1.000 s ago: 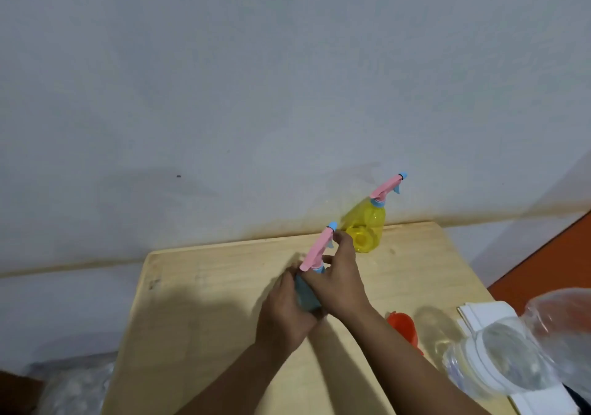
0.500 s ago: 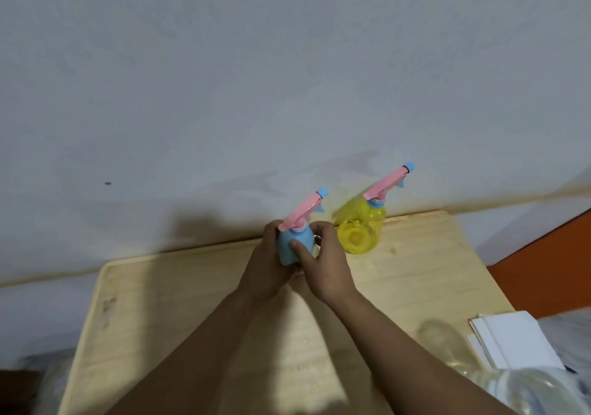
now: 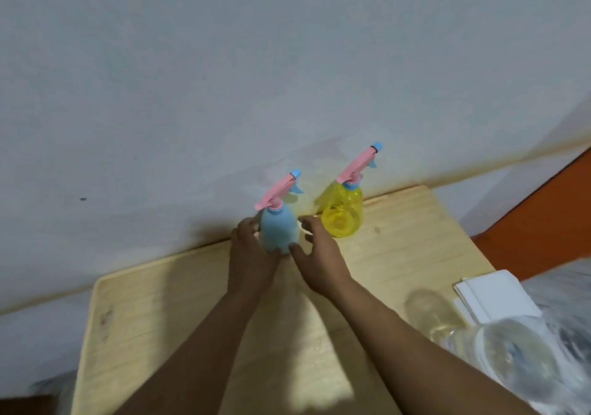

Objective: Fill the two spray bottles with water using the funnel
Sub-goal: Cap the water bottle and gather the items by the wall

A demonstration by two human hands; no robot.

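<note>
Blue spray bottle [image 3: 279, 229] upright at the table's [image 3: 192, 302] far edge, left hand [image 3: 252, 248] wrapped round it, right hand [image 3: 316, 254] loose-fingered alongside. Yellow spray bottle [image 3: 342, 213] just beyond. Best released gently, base flat, heads clear.

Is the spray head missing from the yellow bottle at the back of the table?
No. The yellow bottle stands upright with its pink spray head on its neck, beside the blue bottle.
</note>
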